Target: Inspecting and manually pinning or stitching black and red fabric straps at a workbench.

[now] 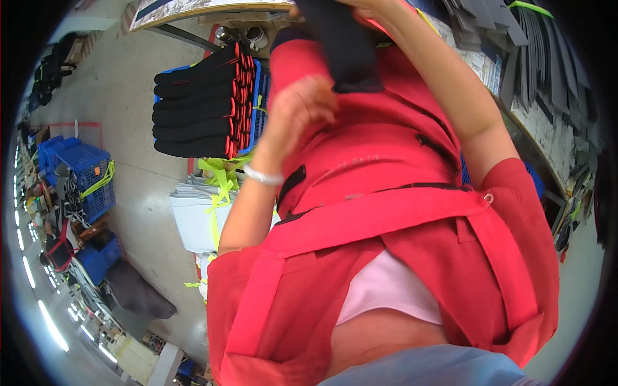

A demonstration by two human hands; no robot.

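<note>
A dark, flat strip of black fabric point(341, 51) hangs at the top middle, in front of my red apron. My right hand point(365, 9), partly cut off by the upper edge, grips its upper part. My left hand point(302, 106), with a white band at the wrist, is blurred beside the strip's lower end. Its fingers look partly curled; I see nothing in them, and whether it touches the strip is unclear. Left of it, several black fabric pieces with red edges point(193, 106) lie stacked on a blue crate point(262, 96).
Below the crate are white sheets point(190, 215) tied with yellow-green strips. A worktable point(212, 8) runs along the top, with a metal mug point(256, 38) under its edge. Grey flat pieces point(547, 61) are piled at upper right. Another blue crate point(90, 180) stands far left.
</note>
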